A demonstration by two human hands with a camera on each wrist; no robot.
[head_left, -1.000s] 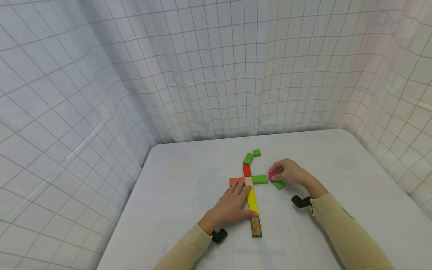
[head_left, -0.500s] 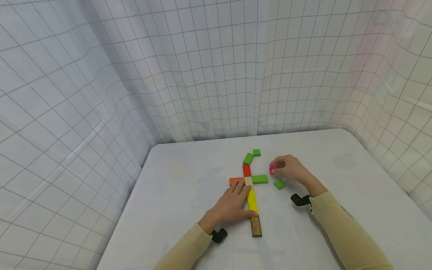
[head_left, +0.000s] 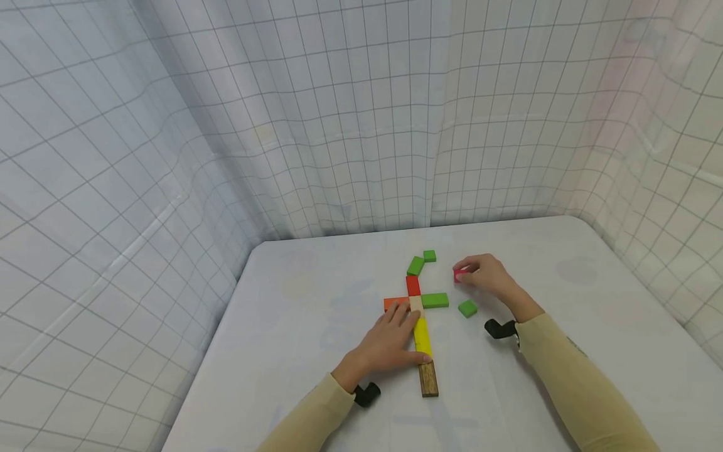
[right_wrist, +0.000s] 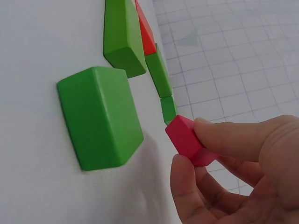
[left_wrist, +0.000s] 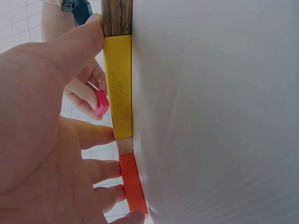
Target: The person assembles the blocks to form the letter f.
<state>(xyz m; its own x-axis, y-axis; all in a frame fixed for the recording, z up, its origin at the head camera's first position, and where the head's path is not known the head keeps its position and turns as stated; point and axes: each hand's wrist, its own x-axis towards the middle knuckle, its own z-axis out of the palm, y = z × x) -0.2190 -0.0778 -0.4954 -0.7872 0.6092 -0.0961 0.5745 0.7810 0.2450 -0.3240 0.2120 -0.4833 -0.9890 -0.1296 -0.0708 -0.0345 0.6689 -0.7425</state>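
Note:
My right hand (head_left: pixel 487 277) pinches a small pink block (right_wrist: pixel 187 138) between thumb and fingertips, above the table's right part. Below it lies a loose green block (head_left: pixel 467 308). My left hand (head_left: pixel 388 342) rests with spread fingers along a row of blocks. Its fingertips touch the orange block (left_wrist: pixel 132 184) and the plain wooden block (left_wrist: pixel 124 146). The thumb lies where the yellow block (head_left: pixel 422 339) meets the dark brown block (head_left: pixel 428 379). A red block (head_left: pixel 413 285) and a long green block (head_left: pixel 435 300) adjoin the wooden one.
Beyond the red block, a tilted green block (head_left: pixel 415 265) and a smaller green block (head_left: pixel 430 255) lie on the white table (head_left: pixel 316 276). Grid-patterned curtains (head_left: pixel 361 125) hang around the back and sides. A black wrist mount (head_left: pixel 501 329) juts from the right sleeve.
My right hand has moved away from me with the pink block, off the loose green block, which now shows fully. The left hand stays in place.

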